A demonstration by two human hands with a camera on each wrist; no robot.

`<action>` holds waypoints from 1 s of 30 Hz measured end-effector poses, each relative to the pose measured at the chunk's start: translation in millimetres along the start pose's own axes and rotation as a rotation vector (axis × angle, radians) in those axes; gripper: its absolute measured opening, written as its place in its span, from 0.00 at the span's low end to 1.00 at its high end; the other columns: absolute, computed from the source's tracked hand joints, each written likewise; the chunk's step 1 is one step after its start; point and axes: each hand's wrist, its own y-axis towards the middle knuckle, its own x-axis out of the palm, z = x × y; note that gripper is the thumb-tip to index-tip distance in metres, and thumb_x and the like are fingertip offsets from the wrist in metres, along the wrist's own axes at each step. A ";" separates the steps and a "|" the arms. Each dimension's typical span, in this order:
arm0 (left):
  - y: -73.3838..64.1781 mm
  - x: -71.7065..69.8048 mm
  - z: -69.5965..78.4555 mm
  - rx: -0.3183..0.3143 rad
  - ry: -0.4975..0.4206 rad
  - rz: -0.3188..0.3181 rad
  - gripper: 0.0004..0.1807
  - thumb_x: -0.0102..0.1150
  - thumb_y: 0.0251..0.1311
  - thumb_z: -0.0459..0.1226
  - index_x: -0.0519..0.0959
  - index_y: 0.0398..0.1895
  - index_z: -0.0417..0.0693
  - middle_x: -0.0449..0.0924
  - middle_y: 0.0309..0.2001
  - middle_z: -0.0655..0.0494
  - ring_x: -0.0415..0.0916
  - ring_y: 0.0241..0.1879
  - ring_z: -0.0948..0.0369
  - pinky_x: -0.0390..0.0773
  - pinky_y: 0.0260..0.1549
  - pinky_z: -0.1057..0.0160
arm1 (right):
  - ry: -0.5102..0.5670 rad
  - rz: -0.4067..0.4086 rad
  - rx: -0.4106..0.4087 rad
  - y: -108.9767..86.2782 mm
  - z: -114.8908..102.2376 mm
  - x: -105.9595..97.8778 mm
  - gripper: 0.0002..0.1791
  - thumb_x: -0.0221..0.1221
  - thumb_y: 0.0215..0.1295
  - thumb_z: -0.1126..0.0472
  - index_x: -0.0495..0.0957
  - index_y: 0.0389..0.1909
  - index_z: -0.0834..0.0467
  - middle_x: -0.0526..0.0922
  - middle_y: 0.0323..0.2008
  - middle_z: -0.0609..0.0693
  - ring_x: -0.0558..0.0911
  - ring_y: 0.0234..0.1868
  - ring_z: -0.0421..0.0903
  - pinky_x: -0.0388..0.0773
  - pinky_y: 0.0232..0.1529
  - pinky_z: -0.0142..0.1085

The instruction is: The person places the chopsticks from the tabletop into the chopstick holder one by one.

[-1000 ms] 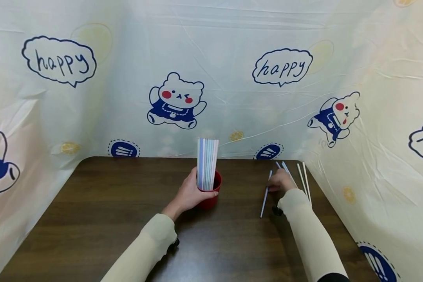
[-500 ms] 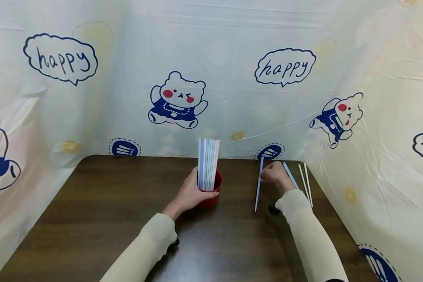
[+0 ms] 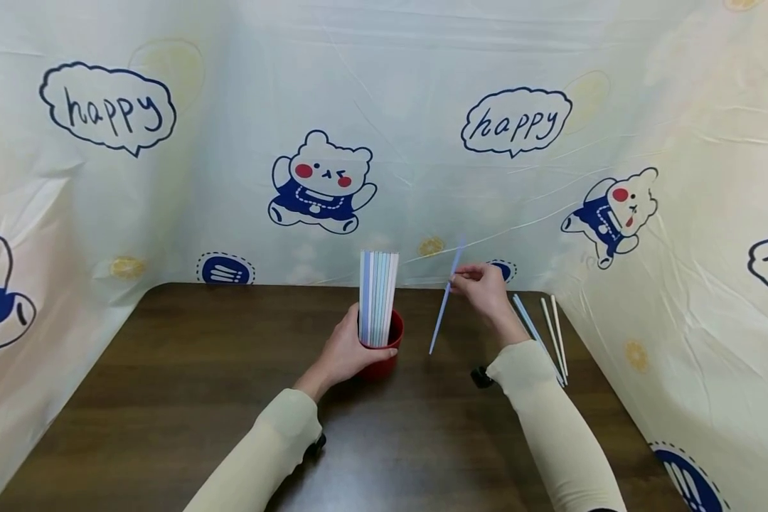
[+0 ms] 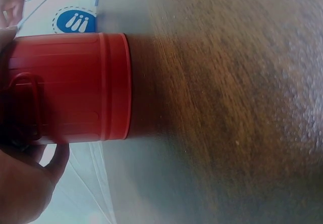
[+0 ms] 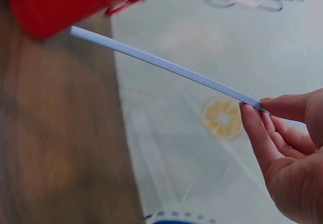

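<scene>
At the middle of the table, my left hand (image 3: 342, 350) grips a red metal bucket (image 3: 379, 368); its side shows a thin wire handle in the left wrist view. A bundle of pastel straws (image 3: 377, 299) stands upright in the bucket. To the right, my right hand (image 3: 483, 288) pinches a single blue straw (image 3: 441, 316) between thumb and fingertips. That straw tilts, held above the table, with its lower end toward the bucket. In the right wrist view, the straw's far end appears close to the bucket's base; whether they touch, I cannot tell.
Blue straws (image 3: 530, 320) and two white straws (image 3: 550, 328) lie at the table's right edge, partly behind my right forearm. The brown wooden table (image 3: 185, 398) meets a printed curtain (image 3: 422, 178) at the back and sides.
My right hand has lifted the blue straw off the right side of the table and carried it left and upward toward the bucket. The left hand keeps its grip in place.
</scene>
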 end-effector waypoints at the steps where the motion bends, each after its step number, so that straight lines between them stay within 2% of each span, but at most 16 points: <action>1: -0.1 0.2 -0.4 -0.001 0.000 -0.001 0.58 0.83 0.45 0.49 0.55 0.77 0.61 0.67 0.70 0.58 0.70 0.66 0.53 0.71 0.64 0.39 | 0.025 0.010 -0.017 -0.9 -3.8 2.4 0.15 0.61 0.68 0.74 0.77 0.52 0.78 0.83 0.43 0.68 0.88 0.34 0.44 0.85 0.48 0.45; 5: -0.2 0.6 -0.8 0.001 0.005 -0.003 0.58 0.83 0.45 0.49 0.54 0.77 0.62 0.67 0.70 0.58 0.70 0.66 0.54 0.72 0.64 0.39 | 0.121 0.059 -0.088 -3.7 -17.2 11.3 0.14 0.62 0.67 0.74 0.77 0.51 0.78 0.85 0.38 0.58 0.87 0.33 0.41 0.86 0.43 0.38; 8: -0.4 0.6 -0.5 0.012 0.006 0.001 0.58 0.83 0.45 0.48 0.55 0.77 0.60 0.67 0.70 0.57 0.70 0.66 0.54 0.72 0.64 0.39 | 0.176 0.089 -0.140 -5.8 -26.7 18.4 0.15 0.63 0.66 0.75 0.77 0.51 0.78 0.85 0.36 0.56 0.87 0.32 0.41 0.86 0.41 0.34; 13: -0.9 0.0 0.6 0.017 0.001 -0.001 0.59 0.83 0.44 0.48 0.55 0.77 0.60 0.67 0.70 0.57 0.71 0.66 0.53 0.72 0.64 0.39 | 0.226 0.125 -0.213 -8.6 -37.9 29.5 0.14 0.64 0.65 0.75 0.78 0.49 0.78 0.85 0.37 0.56 0.87 0.33 0.41 0.87 0.41 0.36; 18: -0.9 -0.6 0.9 0.009 -0.005 -0.001 0.58 0.83 0.45 0.49 0.55 0.77 0.61 0.67 0.70 0.57 0.70 0.66 0.53 0.71 0.65 0.38 | 0.270 0.129 -0.267 -7.3 -38.5 38.6 0.14 0.64 0.64 0.77 0.77 0.49 0.78 0.85 0.37 0.55 0.87 0.33 0.41 0.87 0.41 0.37; 22: 0.1 -1.0 1.6 0.009 -0.003 0.002 0.59 0.84 0.45 0.48 0.55 0.77 0.61 0.67 0.70 0.56 0.70 0.67 0.53 0.70 0.65 0.38 | 0.235 0.082 -0.321 -7.1 -33.7 45.6 0.14 0.64 0.64 0.77 0.77 0.49 0.79 0.84 0.40 0.66 0.86 0.34 0.41 0.87 0.41 0.38; 25: 0.5 -1.3 1.9 0.010 0.001 0.005 0.58 0.84 0.45 0.47 0.55 0.77 0.61 0.68 0.70 0.56 0.70 0.66 0.52 0.70 0.66 0.39 | 0.150 0.026 -0.344 -11.5 -33.4 51.9 0.13 0.63 0.64 0.78 0.78 0.48 0.79 0.82 0.42 0.74 0.86 0.36 0.46 0.87 0.41 0.37; 28: 0.3 -1.2 1.6 0.010 -0.001 0.002 0.58 0.84 0.45 0.48 0.55 0.77 0.60 0.67 0.70 0.55 0.70 0.67 0.53 0.69 0.66 0.39 | 0.029 -0.023 -0.364 -16.2 -30.9 58.8 0.12 0.64 0.64 0.76 0.78 0.46 0.78 0.83 0.41 0.73 0.86 0.39 0.54 0.85 0.41 0.32; 30: 0.0 -0.9 0.9 0.014 -0.005 0.000 0.59 0.84 0.45 0.48 0.55 0.77 0.60 0.67 0.71 0.55 0.70 0.67 0.53 0.69 0.67 0.40 | -0.062 -0.051 -0.369 -17.2 -25.6 63.9 0.11 0.65 0.65 0.74 0.80 0.46 0.76 0.84 0.41 0.70 0.85 0.40 0.57 0.85 0.42 0.33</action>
